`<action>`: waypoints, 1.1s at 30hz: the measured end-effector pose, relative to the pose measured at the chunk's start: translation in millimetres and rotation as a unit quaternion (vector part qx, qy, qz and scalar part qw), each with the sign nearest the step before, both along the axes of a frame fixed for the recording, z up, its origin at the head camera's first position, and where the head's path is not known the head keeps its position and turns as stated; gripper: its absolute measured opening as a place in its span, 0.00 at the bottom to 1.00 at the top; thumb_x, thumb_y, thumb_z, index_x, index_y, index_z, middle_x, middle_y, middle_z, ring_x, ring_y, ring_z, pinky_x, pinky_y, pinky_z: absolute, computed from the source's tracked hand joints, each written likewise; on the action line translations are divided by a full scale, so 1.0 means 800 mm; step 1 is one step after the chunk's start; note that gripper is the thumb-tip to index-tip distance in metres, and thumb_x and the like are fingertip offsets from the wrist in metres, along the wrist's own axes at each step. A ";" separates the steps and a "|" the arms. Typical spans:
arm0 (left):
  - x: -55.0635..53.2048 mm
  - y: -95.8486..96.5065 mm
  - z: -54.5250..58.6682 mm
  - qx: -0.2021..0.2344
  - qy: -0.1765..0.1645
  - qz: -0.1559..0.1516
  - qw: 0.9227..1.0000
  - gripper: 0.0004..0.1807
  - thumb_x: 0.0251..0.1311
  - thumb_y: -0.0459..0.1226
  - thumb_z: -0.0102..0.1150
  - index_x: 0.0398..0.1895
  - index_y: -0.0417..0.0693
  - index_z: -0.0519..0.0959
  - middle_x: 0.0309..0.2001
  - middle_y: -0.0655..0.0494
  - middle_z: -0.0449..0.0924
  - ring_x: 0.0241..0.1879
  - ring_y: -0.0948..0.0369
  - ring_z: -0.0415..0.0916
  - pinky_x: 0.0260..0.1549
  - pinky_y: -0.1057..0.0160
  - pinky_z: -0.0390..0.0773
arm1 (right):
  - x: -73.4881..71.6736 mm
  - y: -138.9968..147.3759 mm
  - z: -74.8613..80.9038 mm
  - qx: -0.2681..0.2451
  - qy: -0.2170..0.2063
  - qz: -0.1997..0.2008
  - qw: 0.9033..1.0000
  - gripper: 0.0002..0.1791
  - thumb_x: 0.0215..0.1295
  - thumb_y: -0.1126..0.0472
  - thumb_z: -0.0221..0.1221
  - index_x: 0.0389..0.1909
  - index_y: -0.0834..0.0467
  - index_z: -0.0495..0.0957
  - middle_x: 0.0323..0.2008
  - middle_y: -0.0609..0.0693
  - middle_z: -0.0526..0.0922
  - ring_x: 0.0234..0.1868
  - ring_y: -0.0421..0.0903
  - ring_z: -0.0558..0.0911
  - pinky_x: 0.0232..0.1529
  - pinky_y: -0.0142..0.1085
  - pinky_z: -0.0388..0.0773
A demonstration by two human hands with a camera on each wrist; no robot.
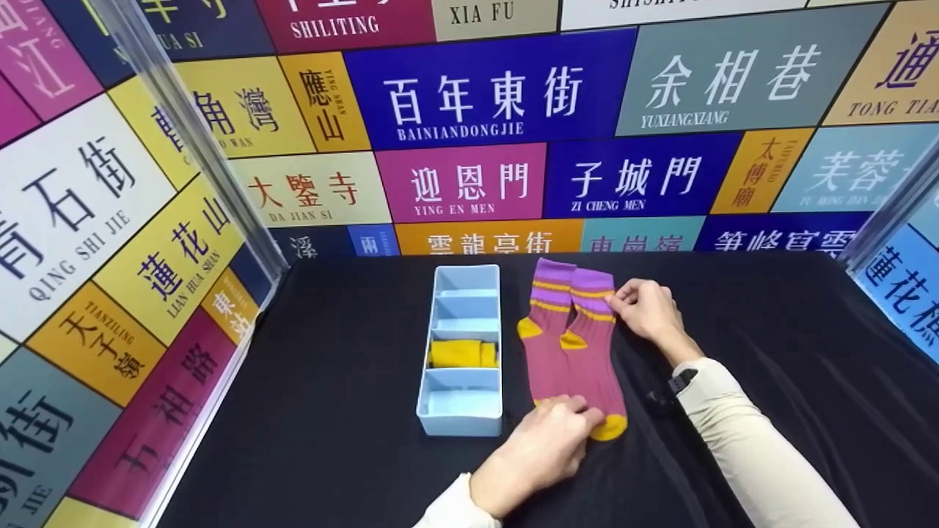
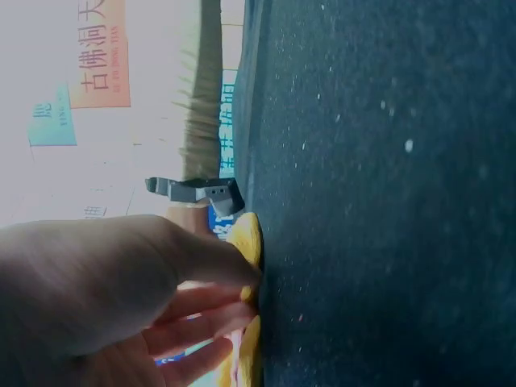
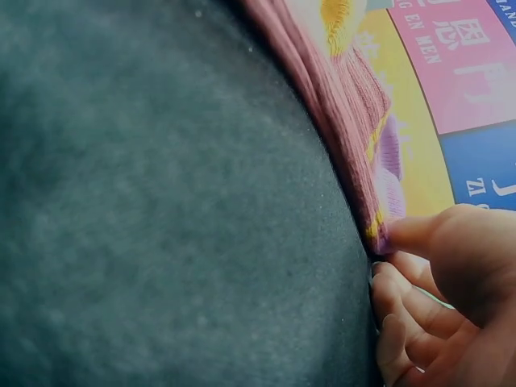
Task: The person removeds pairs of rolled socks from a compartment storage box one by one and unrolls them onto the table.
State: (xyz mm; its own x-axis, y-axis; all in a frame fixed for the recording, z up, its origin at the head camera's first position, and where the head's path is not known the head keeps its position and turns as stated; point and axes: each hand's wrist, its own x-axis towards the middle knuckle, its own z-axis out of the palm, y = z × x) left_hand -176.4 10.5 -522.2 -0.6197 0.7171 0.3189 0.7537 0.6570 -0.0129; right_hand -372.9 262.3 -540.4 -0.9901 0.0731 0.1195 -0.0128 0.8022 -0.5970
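Behind the worktop [image 1: 330, 381], a wall of coloured sign panels [image 1: 477, 95] is filling the background with Chinese characters and romanised names. Black cloth is covering the worktop, wrinkling toward the right side. Left of the socks, a light-blue divided box [image 1: 462, 424] is standing lengthwise, its four compartments running from the far side to the near side. Just beside it, a pair of socks [image 1: 593, 359] is lying flat on the cloth, the two touching side by side. Their purple cuffs with yellow stripes are pointing toward the wall, their yellow heels are facing left, and their yellow toes are lying nearest the person.

At the toe end, the left hand [image 1: 546, 444] is covering much of the left sock's toe. Its thumb and bent fingers are touching the toes close together, but whether this grip is pinching the fabric or only resting on it cannot be told. At the cuff end, the right hand [image 1: 651, 308] is pinching the outer edge of the right sock's cuff, its grip closing between thumb and fingertips. Inside the box, a folded yellow bundle [image 1: 462, 353] is sitting in the third compartment from the far side. A dark wristband [image 1: 682, 380] is circling the right wrist over a pale sleeve [image 1: 755, 440].
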 end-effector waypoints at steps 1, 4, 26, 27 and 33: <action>0.000 0.001 0.000 0.003 -0.008 -0.007 1.000 0.08 0.64 0.38 0.70 0.45 0.55 0.85 0.39 0.61 0.84 0.39 0.63 0.84 0.42 0.68 0.85 | 0.000 0.000 0.000 -0.001 0.000 -0.005 1.000 0.14 0.70 0.42 0.70 0.38 0.48 0.88 0.39 0.48 0.93 0.46 0.55 0.89 0.42 0.51 0.80; 0.001 0.003 -0.001 0.005 -0.026 -0.016 1.000 0.10 0.66 0.40 0.69 0.49 0.56 0.85 0.41 0.61 0.84 0.41 0.65 0.85 0.47 0.70 0.85 | 0.000 0.000 -0.002 -0.005 0.000 -0.022 1.000 0.14 0.70 0.42 0.70 0.38 0.48 0.88 0.39 0.47 0.93 0.45 0.55 0.89 0.42 0.52 0.80; -0.043 -0.060 0.052 0.104 -0.037 0.019 0.994 0.14 0.69 0.38 0.68 0.56 0.54 0.87 0.50 0.60 0.90 0.50 0.59 0.85 0.53 0.63 0.85 | 0.025 -0.046 0.023 -0.021 0.071 0.055 0.996 0.16 0.74 0.46 0.67 0.30 0.50 0.80 0.21 0.44 0.85 0.17 0.40 0.85 0.31 0.42 0.81; -0.047 -0.067 0.055 0.115 -0.041 0.029 0.992 0.14 0.69 0.38 0.67 0.57 0.54 0.87 0.52 0.59 0.90 0.51 0.58 0.86 0.55 0.63 0.85 | 0.027 -0.050 0.026 -0.017 0.068 0.060 0.996 0.16 0.74 0.46 0.67 0.29 0.50 0.79 0.20 0.44 0.85 0.17 0.40 0.85 0.31 0.41 0.80; -0.074 -0.116 0.066 0.191 -0.054 0.081 0.977 0.13 0.71 0.35 0.64 0.55 0.52 0.88 0.52 0.55 0.90 0.53 0.56 0.86 0.56 0.58 0.86 | 0.039 -0.069 0.038 0.011 0.054 0.079 0.995 0.17 0.72 0.42 0.68 0.28 0.47 0.79 0.22 0.43 0.84 0.25 0.45 0.83 0.29 0.41 0.74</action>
State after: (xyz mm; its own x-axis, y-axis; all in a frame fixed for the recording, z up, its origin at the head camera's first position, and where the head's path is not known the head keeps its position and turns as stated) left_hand -235.3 -82.5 -469.4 -0.7602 0.4476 0.4709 0.6223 0.7098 0.3300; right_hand -341.8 207.1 -510.1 -0.9702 -0.0872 0.2260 -0.2040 0.7973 -0.5680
